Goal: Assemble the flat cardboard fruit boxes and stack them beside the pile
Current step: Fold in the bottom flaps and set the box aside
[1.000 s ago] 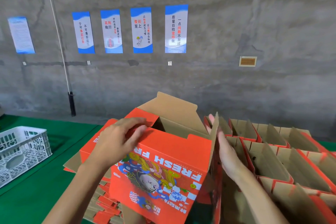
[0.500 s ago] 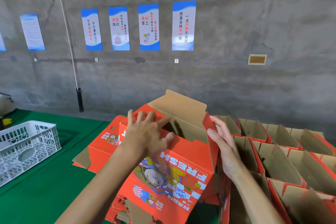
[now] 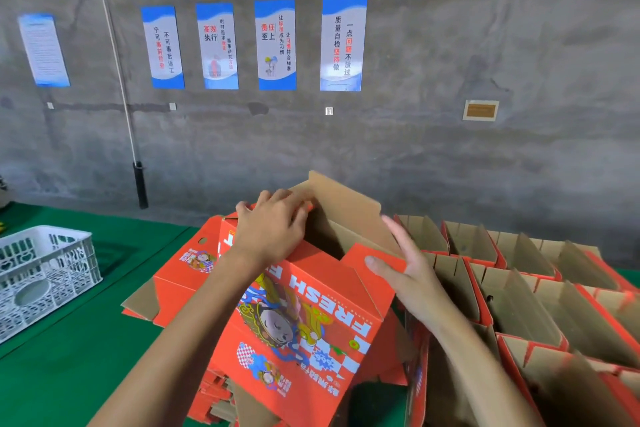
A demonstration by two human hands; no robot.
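The orange fruit box [image 3: 298,315] stood half-formed between the two hands, tilted toward the camera, its top open and nothing visible inside but brown cardboard. The left hand [image 3: 273,229] lay over the box's far left top edge, fingers bent down over the rim and gripping it just beside the tall brown flap [image 3: 341,208] that stood up behind. The right hand [image 3: 408,274] was flat and spread, fingers straight, its palm pressing the small orange end flap [image 3: 375,258] inward at the box's right side.

Right of the right hand, and reaching away from it, stood the assembled boxes [image 3: 512,288] in rows, open-topped, each showing brown flaps and bare insides. Below and left of the left hand lay the pile of flat boxes [image 3: 180,270], orange with brown edges. Well to the left of that hand sat a white plastic crate [image 3: 45,274]; I could not tell what it held.

The near face of the held box read "FRESH" in white, upside down, over a cartoon figure. Beyond both hands, four blue-and-white posters [image 3: 275,43] with Chinese text hung on the grey concrete wall [image 3: 485,28], with a fifth sheet [image 3: 43,50] further left, too blurred to read, and a small plaque [image 3: 480,110] to the right. The floor [image 3: 69,374] beneath was green.
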